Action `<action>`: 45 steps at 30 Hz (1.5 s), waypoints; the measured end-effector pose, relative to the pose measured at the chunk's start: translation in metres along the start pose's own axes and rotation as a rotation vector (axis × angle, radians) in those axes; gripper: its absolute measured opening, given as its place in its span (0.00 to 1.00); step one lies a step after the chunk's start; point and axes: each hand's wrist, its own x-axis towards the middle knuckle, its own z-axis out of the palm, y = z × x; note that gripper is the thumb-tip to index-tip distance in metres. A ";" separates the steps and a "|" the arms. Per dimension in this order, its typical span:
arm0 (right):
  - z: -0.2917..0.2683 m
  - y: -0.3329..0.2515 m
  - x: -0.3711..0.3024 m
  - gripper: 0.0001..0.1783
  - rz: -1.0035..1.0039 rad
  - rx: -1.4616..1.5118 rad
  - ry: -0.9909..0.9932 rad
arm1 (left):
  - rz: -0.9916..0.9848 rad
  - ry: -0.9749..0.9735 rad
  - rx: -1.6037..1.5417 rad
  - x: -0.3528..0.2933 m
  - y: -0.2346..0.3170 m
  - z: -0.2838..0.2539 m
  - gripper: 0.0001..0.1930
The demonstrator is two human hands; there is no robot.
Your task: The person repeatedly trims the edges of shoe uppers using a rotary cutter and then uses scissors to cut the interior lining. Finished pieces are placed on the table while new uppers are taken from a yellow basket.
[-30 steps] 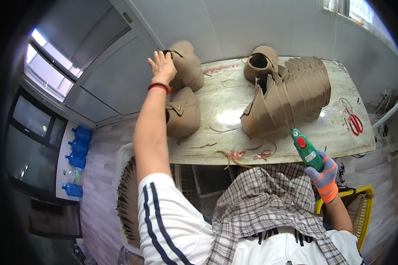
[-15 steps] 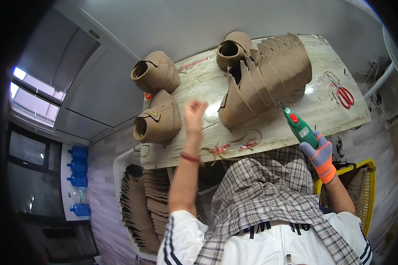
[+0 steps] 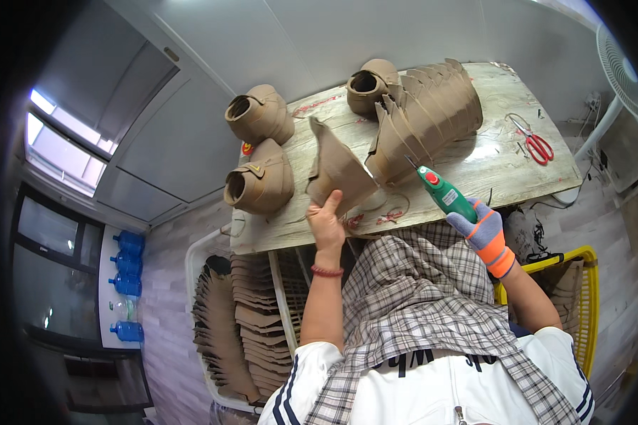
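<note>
My bare left hand (image 3: 327,221) is closed on the lower edge of a curved tan sewn piece (image 3: 339,172), thumb on its face, at the front of the table. This piece stands apart from the stack of like tan pieces (image 3: 432,117), nested in a row to its right. My right hand (image 3: 486,237), in a grey and orange glove, grips a green handheld electric tool (image 3: 448,197) with a red button. The tool's thin metal tip points up and left toward the stack, and it touches no piece that I can see.
More nested tan pieces stand at the table's left (image 3: 260,180) and back (image 3: 371,86). Red-handled scissors (image 3: 539,147) lie at the right. Below the table are a white basket (image 3: 197,312) full of tan pieces and a yellow basket (image 3: 594,312). A white fan (image 3: 620,71) stands beyond the right corner.
My left hand, empty before, now holds a tan piece from the table area, and the stack's near end looks shorter. The green tool has shifted left and slightly down.
</note>
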 end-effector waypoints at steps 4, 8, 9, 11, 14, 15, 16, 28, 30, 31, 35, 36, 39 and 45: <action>0.011 -0.036 -0.012 0.30 -0.169 -0.014 -0.072 | 0.113 -0.008 -0.129 -0.019 0.054 0.002 0.17; 0.021 -0.057 -0.020 0.31 -0.306 0.078 -0.102 | 0.155 -0.019 -0.167 -0.031 0.074 0.018 0.17; 0.022 -0.061 -0.021 0.31 -0.325 0.091 -0.103 | 0.162 -0.023 -0.176 -0.032 0.076 0.022 0.17; 0.022 -0.063 -0.022 0.31 -0.355 0.078 -0.103 | 0.170 -0.068 -0.166 -0.032 0.072 0.022 0.18; 0.020 -0.068 -0.026 0.31 -0.334 0.078 -0.117 | 0.189 -0.091 -0.129 -0.034 0.062 0.026 0.17; 0.020 -0.070 -0.026 0.30 -0.321 0.119 -0.114 | 0.197 -0.089 -0.113 -0.036 0.058 0.030 0.17; 0.020 -0.071 -0.027 0.30 -0.306 0.160 -0.108 | 0.183 -0.064 -0.095 -0.037 0.056 0.034 0.16; 0.012 -0.078 -0.012 0.27 -0.122 0.200 -0.090 | 0.387 -0.144 0.604 -0.059 0.029 0.036 0.04; 0.012 -0.078 -0.012 0.26 -0.114 0.215 -0.100 | 0.437 -0.183 0.673 -0.060 0.030 0.033 0.04; 0.013 -0.078 -0.012 0.26 -0.116 0.232 -0.103 | 0.469 -0.204 0.707 -0.059 0.031 0.033 0.05; 0.008 -0.082 -0.010 0.24 -0.070 0.298 -0.143 | 0.614 -0.331 0.901 -0.057 0.029 0.019 0.06; 0.008 -0.083 -0.009 0.24 -0.080 0.301 -0.146 | 0.646 -0.347 0.917 -0.057 0.027 0.016 0.06; 0.005 -0.085 -0.005 0.22 -0.093 0.314 -0.146 | 0.705 -0.403 0.964 -0.059 0.030 0.018 0.06; -0.001 -0.086 0.006 0.20 -0.099 0.343 -0.066 | 0.384 -0.194 0.890 -0.068 0.048 0.003 0.07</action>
